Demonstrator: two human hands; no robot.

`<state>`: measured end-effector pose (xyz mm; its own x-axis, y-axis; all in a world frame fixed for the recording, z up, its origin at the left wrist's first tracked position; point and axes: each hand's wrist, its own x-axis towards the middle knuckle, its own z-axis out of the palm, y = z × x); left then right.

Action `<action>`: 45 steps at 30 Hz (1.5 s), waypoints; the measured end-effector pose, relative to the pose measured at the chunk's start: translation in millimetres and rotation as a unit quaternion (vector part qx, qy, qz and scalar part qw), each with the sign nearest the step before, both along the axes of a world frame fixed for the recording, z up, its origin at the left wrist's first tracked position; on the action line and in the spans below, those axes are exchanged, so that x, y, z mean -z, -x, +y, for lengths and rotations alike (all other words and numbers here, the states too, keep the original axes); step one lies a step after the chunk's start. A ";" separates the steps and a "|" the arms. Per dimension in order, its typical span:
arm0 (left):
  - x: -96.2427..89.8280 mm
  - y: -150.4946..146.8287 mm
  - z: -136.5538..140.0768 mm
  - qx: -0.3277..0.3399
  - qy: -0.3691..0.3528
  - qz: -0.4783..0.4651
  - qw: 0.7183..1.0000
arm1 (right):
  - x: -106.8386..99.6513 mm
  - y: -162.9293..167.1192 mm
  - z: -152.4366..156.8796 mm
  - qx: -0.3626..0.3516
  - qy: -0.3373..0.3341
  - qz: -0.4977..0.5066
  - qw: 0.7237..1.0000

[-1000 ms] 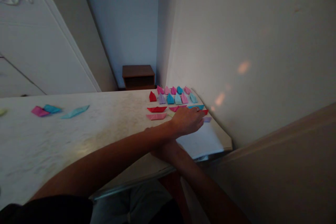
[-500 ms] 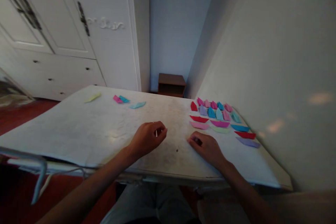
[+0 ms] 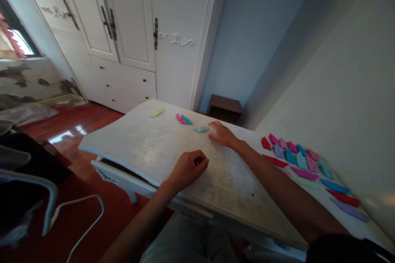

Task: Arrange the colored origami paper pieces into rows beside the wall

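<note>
Reaching across the pale surface (image 3: 148,148), the right hand (image 3: 222,134) lies flat with its fingers spread loose, its grip wide and holding nothing; its fingertips sit just beside a light blue folded paper (image 3: 200,129) near the far edge. Just left of that piece, along the same far edge, lie a pink and blue folded pair (image 3: 183,119) touching each other, and further left, close to the far left corner, a yellow-green folded paper (image 3: 156,112). The left hand (image 3: 189,167) rests on the middle of the surface toward the near edge, its grip curled narrow with the fingers tucked in toward the thumb; whether anything lies inside it cannot be told. Along the right edge, against the wall, stand rows of small folded paper boats (image 3: 291,152) in red, pink, purple and blue, with flatter folded strips (image 3: 335,187) in red, magenta, green, blue and lilac laid nearer to the person. Behind the surface stands a white wardrobe (image 3: 129,37), and a small brown cabinet (image 3: 225,109) sits beyond the far edge
</note>
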<state>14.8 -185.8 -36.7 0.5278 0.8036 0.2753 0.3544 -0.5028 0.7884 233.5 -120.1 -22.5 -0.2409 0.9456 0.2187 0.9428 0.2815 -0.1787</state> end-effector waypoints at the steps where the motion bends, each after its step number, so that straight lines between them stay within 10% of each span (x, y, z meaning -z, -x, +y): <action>1: 0.8 0.3 0.3 -0.002 0.004 -0.006 1.000 | 2.5 2.9 15.0 -0.011 0.010 -0.010 1.000; 9: 5.6 2.2 0.9 0.004 0.013 -0.032 0.999 | 1.7 17.1 42.8 -0.096 0.032 -0.074 0.992; 24: 5.5 -0.5 -1.9 -0.008 0.001 -0.015 1.000 | -15.2 -3.5 -59.8 -0.151 -0.097 -0.087 0.980; 45: 2.4 -108.2 -74.1 0.218 -0.016 0.082 0.972 | 21.6 -183.8 -290.6 0.214 -0.077 -0.039 0.973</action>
<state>123.0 -259.9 -39.2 0.8556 0.4854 0.1797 0.2214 -0.6571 0.7205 417.3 -410.7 -44.2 0.1458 0.9205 0.3625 0.9886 -0.1219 -0.0880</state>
